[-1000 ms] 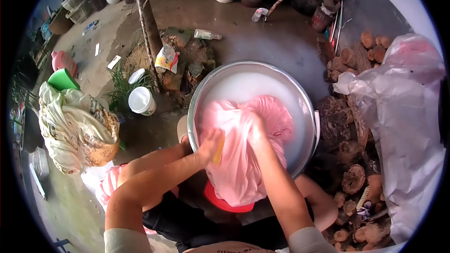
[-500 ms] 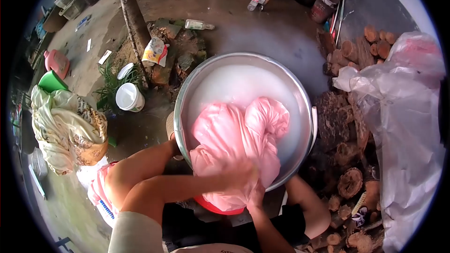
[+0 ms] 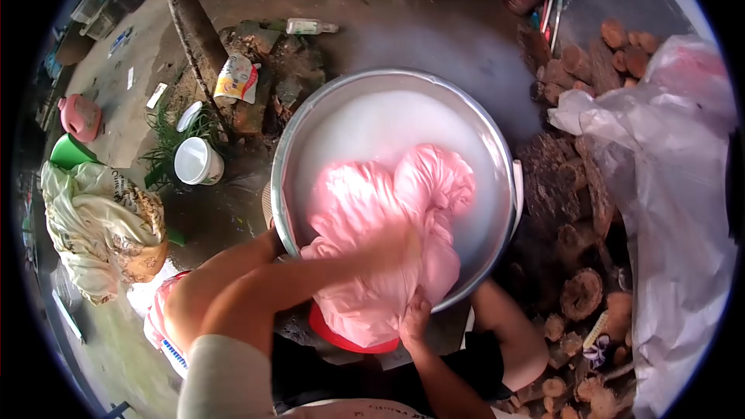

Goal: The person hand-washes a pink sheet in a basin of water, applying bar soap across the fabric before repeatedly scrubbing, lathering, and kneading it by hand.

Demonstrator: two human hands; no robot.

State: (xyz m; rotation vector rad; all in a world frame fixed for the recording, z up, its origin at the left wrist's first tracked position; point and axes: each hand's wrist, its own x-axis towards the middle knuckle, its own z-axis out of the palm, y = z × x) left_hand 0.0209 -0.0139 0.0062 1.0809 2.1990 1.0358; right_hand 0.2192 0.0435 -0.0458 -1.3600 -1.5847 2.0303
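A wet pink cloth (image 3: 361,209) is bunched in a large metal tub (image 3: 283,147) of cloudy, whitish water (image 3: 372,124). Its near part hangs over the tub's front rim onto a red plastic piece (image 3: 320,334). My left hand (image 3: 396,252) lies over the middle of the cloth, smeared by motion, so its fingers cannot be made out. At the near rim, my right hand (image 3: 415,320) has its fingers closed on the edge of the cloth. Both my legs are bent around the tub.
Cut logs (image 3: 582,295) and a plastic sheet (image 3: 675,186) lie to the right. On the left are a white bucket (image 3: 198,161), a pile of patterned cloth (image 3: 101,217), a pink jug (image 3: 80,116) and a thin tree trunk (image 3: 194,19). A bottle (image 3: 310,26) lies beyond the tub.
My left hand has moved forward over the cloth, away from my right hand. My right hand keeps its grip near the rim. The whole view has shifted slightly.
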